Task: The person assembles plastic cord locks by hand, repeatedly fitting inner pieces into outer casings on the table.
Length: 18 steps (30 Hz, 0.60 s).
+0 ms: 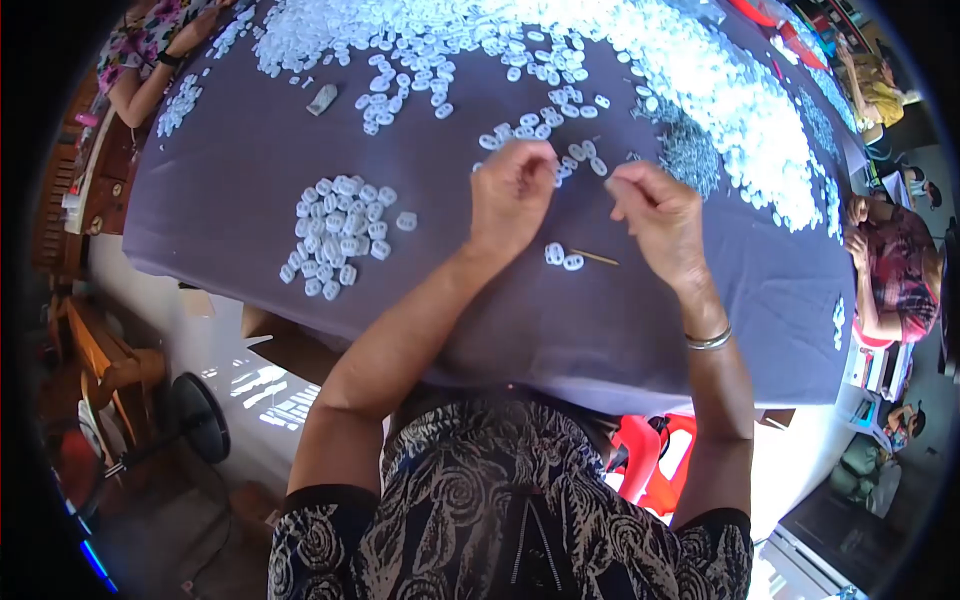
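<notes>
Left hand [512, 200] up over the table [560, 330], fingers curled in; right hand [662, 215] opposite, thumb and fingers drawn together. Gripping anything? I can't tell! Between them and the near edge lie white pieces [573, 262], a thin brass-coloured stick [600, 258] just beside; a loose heap [333, 240] sits towards the left edge.

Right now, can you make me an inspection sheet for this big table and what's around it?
Surface: dark cloth, slightly wrinkled.
Job's things: white oval pieces, heaped and in a smaller pile; grey small parts; thin stick.
Clutter: pale object, too small to identify.
Hands: left hand and right hand both curled; can't tell if they hold anything.
Cables: nothing seen on the cloth; dim corners unclear.
Surroundings: other people nearby; wooden furniture.
</notes>
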Each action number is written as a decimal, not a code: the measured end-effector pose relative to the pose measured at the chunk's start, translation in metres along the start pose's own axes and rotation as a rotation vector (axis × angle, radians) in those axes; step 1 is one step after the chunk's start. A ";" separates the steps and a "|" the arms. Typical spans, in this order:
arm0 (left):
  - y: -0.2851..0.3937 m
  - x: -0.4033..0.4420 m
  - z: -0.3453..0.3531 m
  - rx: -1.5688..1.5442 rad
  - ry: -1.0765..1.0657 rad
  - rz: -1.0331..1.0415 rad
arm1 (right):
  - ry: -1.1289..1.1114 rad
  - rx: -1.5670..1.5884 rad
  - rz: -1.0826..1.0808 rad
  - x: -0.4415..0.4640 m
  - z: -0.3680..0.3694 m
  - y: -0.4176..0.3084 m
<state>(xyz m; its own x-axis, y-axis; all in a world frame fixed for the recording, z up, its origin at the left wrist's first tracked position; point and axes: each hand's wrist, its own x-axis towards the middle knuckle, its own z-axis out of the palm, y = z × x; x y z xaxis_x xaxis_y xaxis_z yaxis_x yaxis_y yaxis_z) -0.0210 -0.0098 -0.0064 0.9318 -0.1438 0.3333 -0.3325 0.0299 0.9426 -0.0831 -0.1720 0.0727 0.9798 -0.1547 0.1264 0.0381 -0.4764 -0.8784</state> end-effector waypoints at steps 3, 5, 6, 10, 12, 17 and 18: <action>0.006 0.003 -0.001 -0.236 0.121 -0.033 | 0.003 0.082 -0.012 -0.009 -0.011 0.015; 0.006 0.010 -0.006 -0.268 0.193 -0.024 | 0.001 0.057 -0.033 -0.010 -0.013 0.019; 0.008 0.013 -0.010 -0.305 0.213 -0.035 | -0.018 0.033 -0.024 -0.008 -0.012 0.019; 0.013 0.017 -0.023 -0.398 0.290 -0.119 | -0.100 -0.070 0.004 0.001 -0.001 0.019; 0.013 0.020 -0.026 -0.419 0.325 -0.137 | -0.101 -0.125 -0.076 0.012 0.010 0.020; 0.003 0.023 -0.026 -0.387 0.294 -0.126 | -0.059 -0.287 -0.278 0.031 0.028 0.018; 0.004 0.022 -0.026 -0.368 0.282 -0.124 | -0.068 -0.315 -0.299 0.032 0.030 0.019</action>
<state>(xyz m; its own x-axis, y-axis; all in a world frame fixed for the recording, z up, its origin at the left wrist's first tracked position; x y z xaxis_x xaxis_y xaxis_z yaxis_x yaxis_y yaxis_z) 0.0022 0.0128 0.0049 0.9813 0.1038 0.1621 -0.1899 0.3848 0.9032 -0.0453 -0.1605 0.0465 0.9459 0.0826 0.3137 0.2707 -0.7337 -0.6232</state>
